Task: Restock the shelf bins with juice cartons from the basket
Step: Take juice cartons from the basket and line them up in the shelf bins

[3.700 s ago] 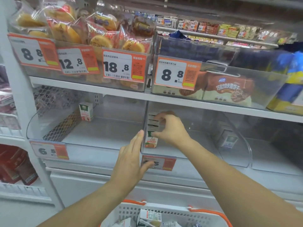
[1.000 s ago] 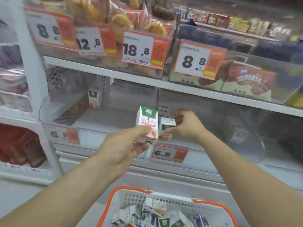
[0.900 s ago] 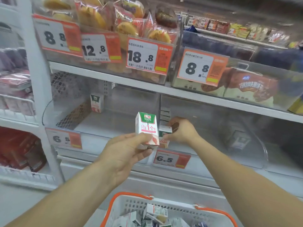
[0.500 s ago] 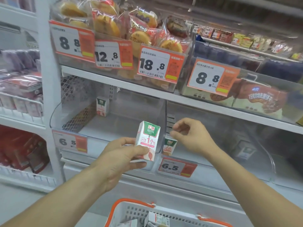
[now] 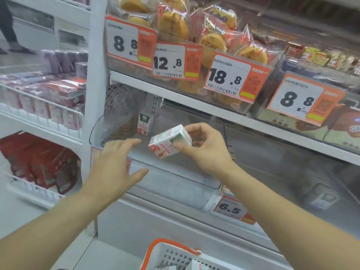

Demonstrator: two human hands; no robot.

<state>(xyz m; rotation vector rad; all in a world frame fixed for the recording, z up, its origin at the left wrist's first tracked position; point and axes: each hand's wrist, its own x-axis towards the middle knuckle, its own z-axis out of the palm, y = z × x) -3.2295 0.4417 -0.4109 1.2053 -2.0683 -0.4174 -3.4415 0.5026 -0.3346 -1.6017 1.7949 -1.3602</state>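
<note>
My right hand [image 5: 204,147] grips a small white, pink and green juice carton [image 5: 168,141], tilted on its side above the clear left shelf bin [image 5: 175,178]. My left hand [image 5: 116,162] is open, fingers spread, at the bin's front left edge. One juice carton [image 5: 143,123] stands upright at the back left of that bin. The white basket with orange handles [image 5: 165,254] sits below at the bottom edge, with cartons partly visible inside. Another carton [image 5: 321,197] shows blurred through the clear right bin.
Orange and white price tags [image 5: 231,207] hang on the bin fronts. The shelf above holds bins of wrapped pastries [image 5: 214,43] and boxed snacks [image 5: 335,123]. A neighbouring rack at left carries pink and red packs [image 5: 46,106]. A person's legs [image 5: 7,26] appear far left.
The carton passed from my left hand to my right hand and now lies tilted. My left hand opened and moved left to the bin edge. The view shifted left.
</note>
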